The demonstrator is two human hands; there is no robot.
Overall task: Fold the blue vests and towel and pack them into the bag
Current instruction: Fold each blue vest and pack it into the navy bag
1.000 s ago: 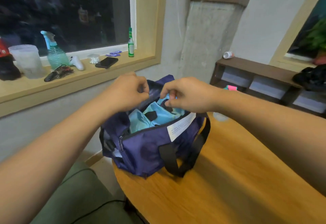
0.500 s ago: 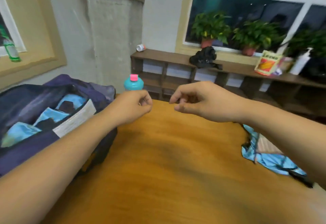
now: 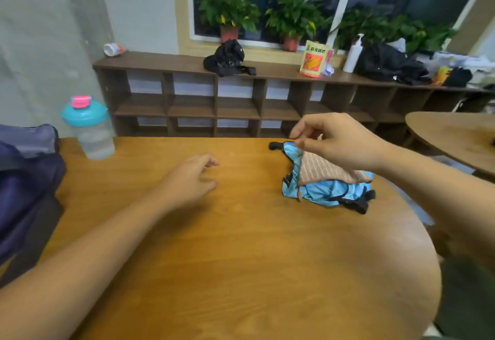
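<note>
my right hand (image 3: 334, 144) curls over the crumpled vest (image 3: 321, 192) and towel (image 3: 329, 170); i cannot tell if it pinches. left hand (image 3: 192, 179) relaxed, empty. neither is folded yet; bag (image 3: 26, 179) waits beyond my left hand.

left hand (image 3: 191, 181): bare, nothing worn
left forearm (image 3: 93, 254): bare to frame edge
right hand (image 3: 334, 144): bare, nothing worn
right forearm (image 3: 417, 179): bare to frame edge

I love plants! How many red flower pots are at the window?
2: one red pot above the black pouch, another left of the orange packet. Leaves further right may hide more pots.
</note>
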